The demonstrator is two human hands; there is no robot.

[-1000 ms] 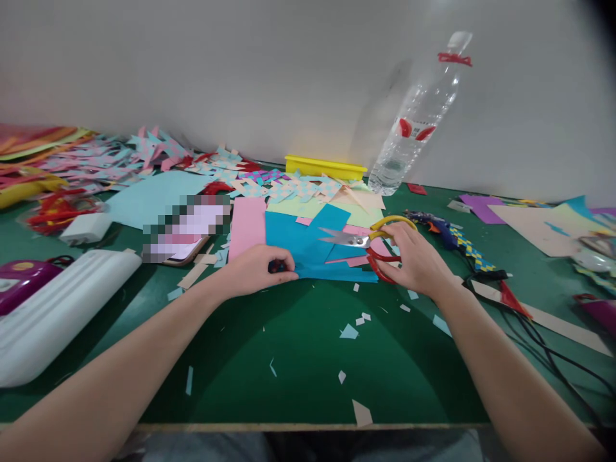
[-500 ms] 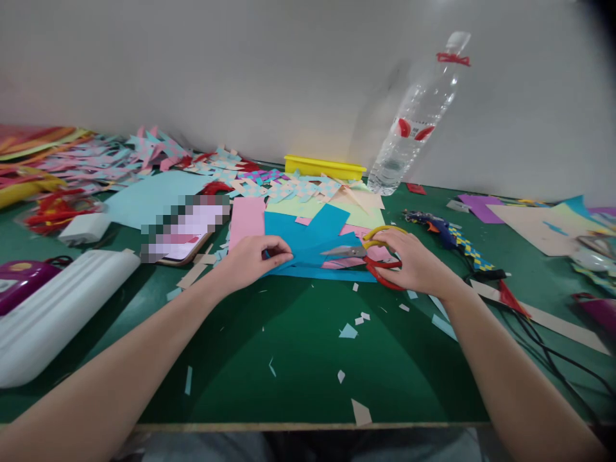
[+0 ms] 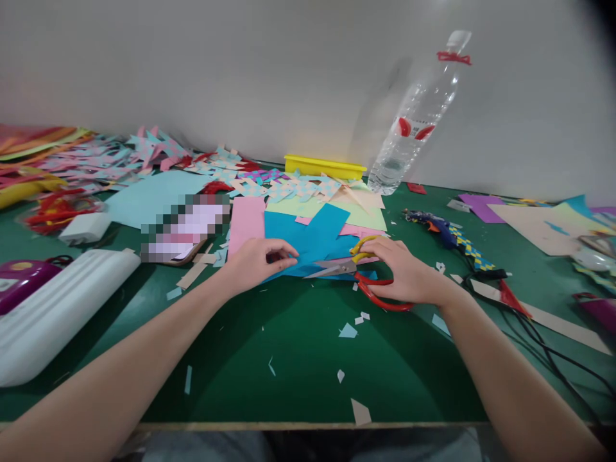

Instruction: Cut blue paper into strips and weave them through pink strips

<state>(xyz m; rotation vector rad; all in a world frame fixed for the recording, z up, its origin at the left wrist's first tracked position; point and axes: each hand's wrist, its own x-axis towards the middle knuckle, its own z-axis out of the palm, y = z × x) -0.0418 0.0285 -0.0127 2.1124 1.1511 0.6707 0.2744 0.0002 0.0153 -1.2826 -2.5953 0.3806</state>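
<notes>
My left hand (image 3: 260,262) is closed in a pinch at the near left part of the blue paper (image 3: 286,232), with the thumb and index finger on a blue piece. My right hand (image 3: 409,273) grips a pair of scissors (image 3: 342,267) by its yellow and red handles. The blades are spread and point left toward my left fingertips, over the near edge of the blue paper. A blue strip (image 3: 331,224) lies slantwise on top, and pink paper (image 3: 247,221) lies to the left. How the blades meet the held piece is hard to make out.
A phone (image 3: 185,234), a white charger (image 3: 85,228) and a white device (image 3: 67,317) lie left. A leaning bottle (image 3: 411,122) and a yellow tray (image 3: 325,167) stand by the wall. Black cables (image 3: 548,350) run at right. Paper scraps (image 3: 348,331) are scattered in front.
The scissors have shifted left and toward me, and their handles and blades are spread wider. My left hand has moved slightly right, still pinching the blue paper.
</notes>
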